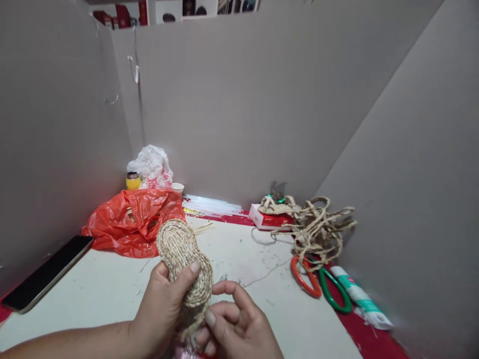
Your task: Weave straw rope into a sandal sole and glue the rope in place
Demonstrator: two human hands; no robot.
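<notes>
My left hand [164,299] grips a coiled woven straw piece [179,247], shaped like a figure eight, with the thumb on its face and the fingers behind. From the lower edge of the piece runs a loose end of straw braid [195,324]. Thumb and fingers of my right hand [239,319] close on that braid, close beside the woven piece; its index finger is bent near the coil's edge. Something pink and shiny [185,349] shows below the hands, mostly cut off.
A red plastic bag [130,224] and a phone [48,274] lie left on the white board [247,264]. Glue sticks [213,205] rest along the back wall. At right are a tangled rope pile [318,229], orange- and green-handled scissors [335,291] and a green-white roll [361,297].
</notes>
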